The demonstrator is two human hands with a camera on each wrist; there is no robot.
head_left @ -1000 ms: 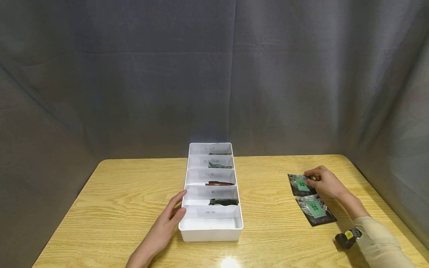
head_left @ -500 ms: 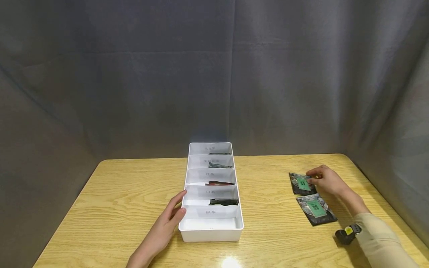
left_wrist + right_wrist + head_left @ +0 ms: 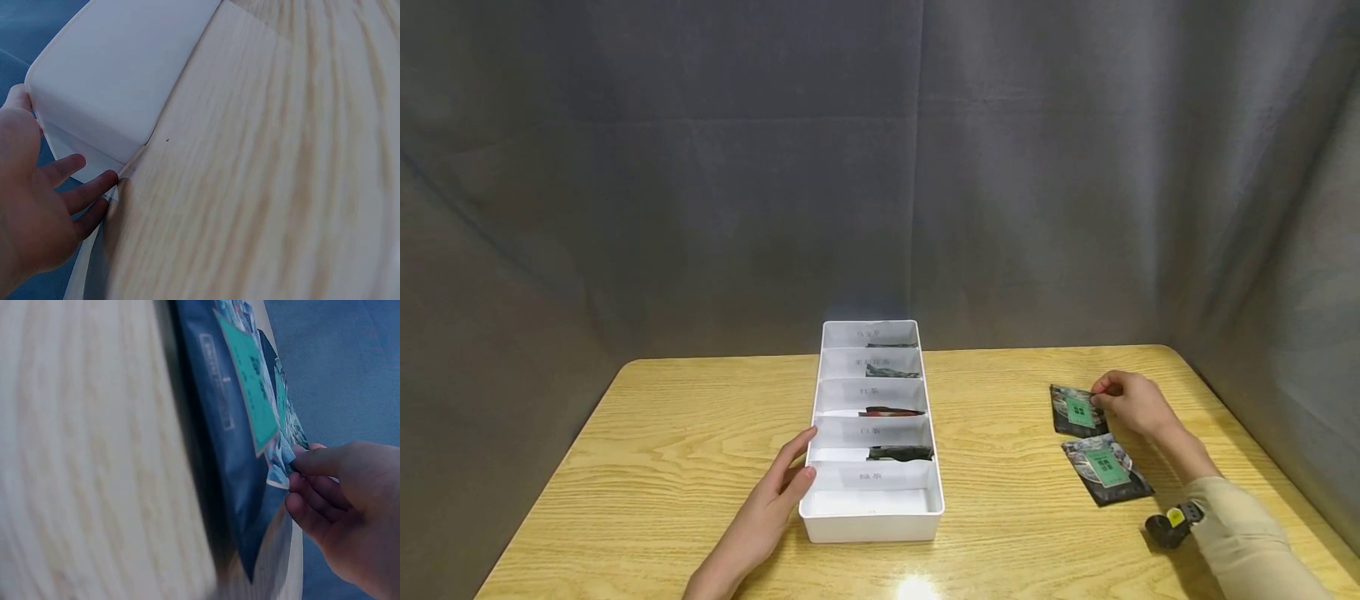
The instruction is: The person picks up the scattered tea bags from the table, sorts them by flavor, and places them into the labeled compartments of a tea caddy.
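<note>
A white divided box (image 3: pixel 872 527), its compartments marked with Chinese labels, stands mid-table in the head view. My left hand (image 3: pixel 758 510) rests against its left wall near the front, fingers extended; the left wrist view shows those fingertips (image 3: pixel 94 190) at the box's lower edge. Over to the right lie two dark tea sachets with green labels. My right hand (image 3: pixel 1138 406) pinches the right edge of the far tea sachet (image 3: pixel 1067 422) between thumb and fingers. Just in front, the near tea sachet (image 3: pixel 1103 482) lies flat, its far edge close against the other's near edge.
Sachets stand in the rear compartments, among them a red one (image 3: pixel 891 411) and a dark green one (image 3: pixel 902 452). The front compartment's white floor shows. Grey curtains (image 3: pixel 880 167) rise behind and beside the wooden table (image 3: pixel 662 442). A black wrist device (image 3: pixel 1168 527) hangs at my right sleeve.
My right hand has shifted slightly to the right, and the far tea sachet has slid a little right and away with it. The left hand and box stay in place.
</note>
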